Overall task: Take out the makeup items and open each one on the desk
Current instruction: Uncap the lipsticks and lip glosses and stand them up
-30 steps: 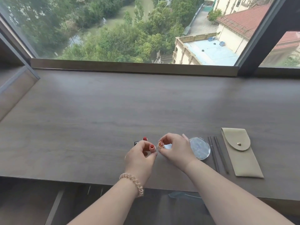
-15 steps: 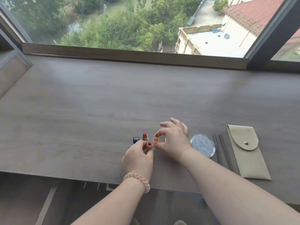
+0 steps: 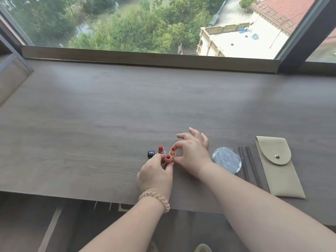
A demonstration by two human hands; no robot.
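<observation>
Left hand [image 3: 156,172] pinches a round pink lipstick [image 3: 167,159]; right hand [image 3: 190,154] pinches its cap [image 3: 172,153].

A room high up in a tall building is shown, most likely a home or hotel room, with a long grey-brown wood-grain desk [image 3: 109,115] built in along a wide dark-framed window [image 3: 298,31]. Treetops and a red-tiled roof are seen far below through the glass. A dressing spot is suggested by an uncapped red lipstick [image 3: 161,149], a round clear compact [image 3: 226,160] and a beige snap-flap pouch [image 3: 276,166] laid out on the desk.
</observation>
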